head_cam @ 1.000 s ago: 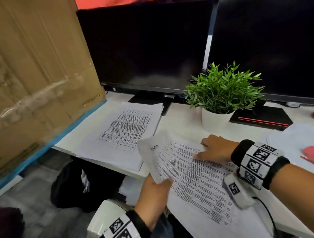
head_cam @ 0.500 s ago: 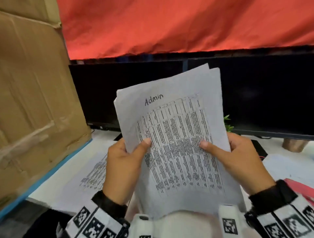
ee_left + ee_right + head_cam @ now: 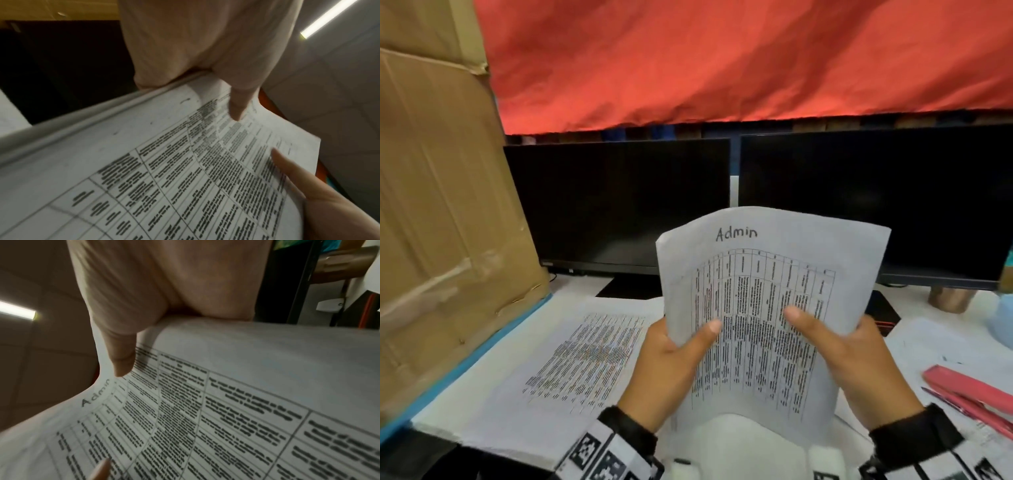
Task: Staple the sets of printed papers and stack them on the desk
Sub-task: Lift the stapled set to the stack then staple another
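Note:
I hold a set of printed papers, headed "Admin" and filled with a table, upright above the desk. My left hand grips its left edge with the thumb on the front. On the other edge my right hand grips the same way. In the left wrist view the papers curve under my left hand. The right wrist view shows the papers under my right hand. Another printed stack lies flat on the desk at the left. A red stapler lies at the right.
Two dark monitors stand at the back of the white desk. A large cardboard box stands at the left edge. More loose sheets lie at the right, beside a copper-coloured cup. Red cloth hangs behind.
The Admin set was lying on the desk a second ago; both hands lifted it upright. Since half a second ago it sits lower in the head view, and its sheets look more squared.

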Available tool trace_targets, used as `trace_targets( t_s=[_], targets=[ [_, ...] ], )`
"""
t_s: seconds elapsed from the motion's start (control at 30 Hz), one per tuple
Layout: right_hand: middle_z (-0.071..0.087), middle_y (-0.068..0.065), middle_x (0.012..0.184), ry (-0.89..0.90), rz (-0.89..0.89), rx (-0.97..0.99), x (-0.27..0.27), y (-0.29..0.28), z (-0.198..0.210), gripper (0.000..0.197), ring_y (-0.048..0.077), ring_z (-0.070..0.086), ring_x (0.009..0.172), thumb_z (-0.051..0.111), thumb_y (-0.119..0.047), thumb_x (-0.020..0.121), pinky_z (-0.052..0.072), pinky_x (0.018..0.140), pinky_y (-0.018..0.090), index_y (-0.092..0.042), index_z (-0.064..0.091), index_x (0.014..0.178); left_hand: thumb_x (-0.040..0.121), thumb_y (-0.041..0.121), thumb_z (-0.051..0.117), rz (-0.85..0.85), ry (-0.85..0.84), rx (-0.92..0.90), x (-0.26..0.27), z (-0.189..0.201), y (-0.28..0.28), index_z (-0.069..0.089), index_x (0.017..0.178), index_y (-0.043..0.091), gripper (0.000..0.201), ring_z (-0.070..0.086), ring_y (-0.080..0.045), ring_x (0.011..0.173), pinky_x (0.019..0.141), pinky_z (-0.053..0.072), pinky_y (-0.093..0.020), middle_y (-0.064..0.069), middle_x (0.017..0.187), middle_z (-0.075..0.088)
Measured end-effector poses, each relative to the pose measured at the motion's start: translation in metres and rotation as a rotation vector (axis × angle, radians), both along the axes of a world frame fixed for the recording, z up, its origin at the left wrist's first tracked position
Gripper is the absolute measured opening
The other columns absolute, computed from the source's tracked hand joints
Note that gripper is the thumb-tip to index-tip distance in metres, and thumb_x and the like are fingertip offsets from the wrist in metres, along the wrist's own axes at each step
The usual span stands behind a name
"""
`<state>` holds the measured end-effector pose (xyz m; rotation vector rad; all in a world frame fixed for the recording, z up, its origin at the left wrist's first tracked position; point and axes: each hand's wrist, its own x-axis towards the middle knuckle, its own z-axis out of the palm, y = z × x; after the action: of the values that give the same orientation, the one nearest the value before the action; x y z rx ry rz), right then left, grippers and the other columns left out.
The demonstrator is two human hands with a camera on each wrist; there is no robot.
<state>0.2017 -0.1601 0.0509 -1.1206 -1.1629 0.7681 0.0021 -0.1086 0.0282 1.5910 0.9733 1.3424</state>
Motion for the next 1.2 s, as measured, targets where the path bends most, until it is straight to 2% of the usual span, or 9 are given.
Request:
trace_targets(
  t_s=[0.17, 0.3, 0.47, 0.63, 0.7, 0.8, 0.9, 1.0, 1.2],
  targets=[
    [0.07, -0.007, 0.115, 0.01, -0.187, 0.131, 0.006, -0.002, 0.014, 0.074, 0.009, 0.066, 0.106, 0.08, -0.042, 0.062, 0.054, 0.092, 0.039, -0.029, 0.051, 0.128, 0.096, 0.022, 0.057, 0.105, 0.027, 0.225, -0.006, 0.025, -0.004, 0.07, 0.085, 0.022, 0.017, 0.067, -0.009, 0.074, 0.07, 0.053, -0.02, -0.003, 0.084, 0.073],
    [0.031, -0.018, 0.15, -0.401, -0.496, 0.35, 0.016, -0.025, 0.044, 0.104, -0.003, 0.031, 0.136, 0.083, -0.046, 0.064, 0.028, 0.115, 0.033, -0.037, 0.021, 0.148, 0.098, 0.024, 0.052, -0.029, 0.434, 0.523, -0.017, 0.059, -0.014, 0.056, 0.074, 0.031, 0.026, 0.038, -0.014, 0.053, 0.052, 0.038, -0.03, -0.009, 0.062, 0.048],
    [0.066, -0.021, 0.108, -0.816, -0.22, 0.393, 0.021, -0.044, 0.071, 0.034, 0.005, 0.061, 0.104, 0.055, -0.039, 0.072, 0.042, 0.101, 0.051, -0.041, 0.068, 0.104, 0.089, 0.018, 0.043, -0.112, 0.854, 0.665, -0.009, 0.08, -0.032, 0.063, 0.104, 0.042, 0.035, 0.044, -0.01, 0.055, 0.05, 0.04, -0.029, 0.005, 0.065, 0.055],
    [0.071, -0.018, 0.065, -0.47, -0.218, 0.283, 0.036, -0.051, 0.051, 0.035, 0.0, 0.068, 0.065, 0.08, -0.016, 0.068, 0.054, 0.058, 0.015, -0.05, 0.071, 0.063, 0.087, 0.037, 0.068, -0.085, 0.756, 0.369, -0.034, 0.067, -0.027, 0.065, 0.075, 0.037, 0.012, 0.056, -0.013, 0.057, 0.05, 0.039, -0.022, 0.005, 0.063, 0.062],
    [0.07, -0.025, 0.068, -0.333, -0.269, 0.221, 0.046, -0.052, 0.04, 0.02, -0.007, 0.067, 0.067, 0.083, -0.04, 0.065, 0.05, 0.061, 0.005, -0.056, 0.07, 0.069, 0.077, 0.038, 0.075, -0.037, 0.638, 0.158, -0.053, 0.059, -0.025, 0.075, 0.075, 0.035, 0.003, 0.064, -0.012, 0.066, 0.056, 0.048, -0.022, 0.007, 0.072, 0.07],
    [0.075, -0.014, 0.082, -0.169, -0.255, 0.15, 0.063, -0.05, 0.016, 0.064, 0.006, 0.072, 0.074, 0.078, -0.078, 0.029, 0.057, 0.064, 0.016, -0.044, 0.075, 0.084, 0.052, 0.042, 0.091, 0.06, 0.248, 0.013, -0.076, 0.039, -0.017, 0.079, 0.074, 0.024, 0.031, 0.068, -0.018, 0.069, 0.061, 0.053, -0.025, -0.003, 0.078, 0.075],
    [0.077, -0.006, 0.087, -0.006, -0.181, 0.13, 0.063, -0.044, 0.0, 0.045, 0.011, 0.073, 0.077, 0.086, -0.05, 0.041, 0.057, 0.062, 0.017, -0.039, 0.078, 0.084, 0.033, 0.043, 0.096, 0.027, -0.077, -0.096, -0.079, 0.012, -0.015, 0.078, 0.094, 0.014, 0.07, 0.071, -0.025, 0.086, 0.071, 0.059, -0.029, -0.013, 0.094, 0.075],
    [0.077, -0.002, 0.091, -0.014, -0.154, 0.055, 0.056, -0.036, -0.018, 0.044, 0.012, 0.073, 0.081, 0.089, -0.043, 0.046, 0.059, 0.066, 0.025, -0.031, 0.079, 0.086, 0.06, 0.01, 0.088, 0.034, -0.155, -0.081, -0.058, 0.001, -0.02, 0.075, 0.1, 0.018, 0.043, 0.072, -0.027, 0.094, 0.084, 0.058, -0.046, -0.01, 0.1, 0.076],
    [0.074, -0.018, 0.077, -0.051, -0.185, -0.012, 0.055, -0.034, -0.026, 0.024, -0.003, 0.069, 0.07, 0.071, -0.003, 0.077, 0.051, 0.057, 0.016, -0.026, 0.072, 0.085, 0.065, -0.004, 0.074, 0.073, -0.217, -0.077, -0.052, 0.001, -0.016, 0.078, 0.089, 0.02, 0.034, 0.074, -0.021, 0.083, 0.07, 0.061, -0.031, -0.007, 0.092, 0.077]
  ],
)
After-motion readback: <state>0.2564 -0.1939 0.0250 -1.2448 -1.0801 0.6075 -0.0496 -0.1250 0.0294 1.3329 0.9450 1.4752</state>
